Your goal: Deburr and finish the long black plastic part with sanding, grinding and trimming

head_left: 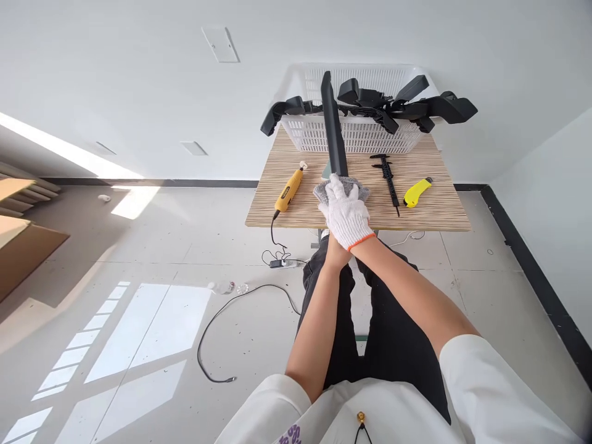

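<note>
My right hand, in a white knitted glove with an orange cuff, is closed on a crumpled grey cloth. The cloth is wrapped about the lower visible part of a long black plastic piece. That piece points away from me, with its far end over the basket. My left hand is under the right one at the table's front edge; its fingers are hidden, so its grip does not show.
A white basket with several black plastic parts stands at the back of the wooden table. A yellow rotary tool lies left; a black caliper and yellow utility knife lie right. Cables trail on the floor.
</note>
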`<state>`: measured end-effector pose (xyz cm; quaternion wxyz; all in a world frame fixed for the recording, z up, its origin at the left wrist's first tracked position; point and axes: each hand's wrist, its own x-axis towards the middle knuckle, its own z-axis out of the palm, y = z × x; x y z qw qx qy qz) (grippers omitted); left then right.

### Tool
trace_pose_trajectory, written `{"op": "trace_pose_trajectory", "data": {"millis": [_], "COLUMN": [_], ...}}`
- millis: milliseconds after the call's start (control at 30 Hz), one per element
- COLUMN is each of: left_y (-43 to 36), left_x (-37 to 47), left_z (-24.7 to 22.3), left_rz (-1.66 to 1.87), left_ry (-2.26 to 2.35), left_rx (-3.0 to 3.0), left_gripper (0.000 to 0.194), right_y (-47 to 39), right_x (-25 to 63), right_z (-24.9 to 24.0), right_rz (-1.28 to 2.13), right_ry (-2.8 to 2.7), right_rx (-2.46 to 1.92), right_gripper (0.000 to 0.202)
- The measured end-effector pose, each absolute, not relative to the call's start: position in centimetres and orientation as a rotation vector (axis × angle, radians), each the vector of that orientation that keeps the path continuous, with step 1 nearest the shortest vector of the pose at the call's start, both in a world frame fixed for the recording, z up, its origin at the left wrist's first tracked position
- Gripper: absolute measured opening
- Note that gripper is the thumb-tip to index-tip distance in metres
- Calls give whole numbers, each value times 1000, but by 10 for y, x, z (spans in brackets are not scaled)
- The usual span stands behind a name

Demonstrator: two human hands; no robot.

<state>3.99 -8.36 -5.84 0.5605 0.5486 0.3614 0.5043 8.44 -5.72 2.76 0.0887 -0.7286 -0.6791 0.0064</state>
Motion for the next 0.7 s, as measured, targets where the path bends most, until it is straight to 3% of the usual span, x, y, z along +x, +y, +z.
{"op": "trace_pose_trajectory", "data": {"millis": [100,267,433,700], "left_y": [-84,-86,-85,-86], "left_x": [41,43,47,47], "left_z": [-53,-57,-60,-64], "left_rz": [1204,1139,1127,1134], "left_ry": [777,895,887,866], "left_rx": [1370,1201,1065,1068], "left_gripper": [42,70,80,63], "right_y": [-37,-7,24,71], "right_x": [96,104,102,103], "right_z": [35,47,56,69], "right_rz": [-74,-113,-188,-256], "right_ry": [-2177,-2135,-2107,-2033], "right_rx": [-2044,-2006,-2018,-1986], "right_gripper": [64,67,68,67]}}
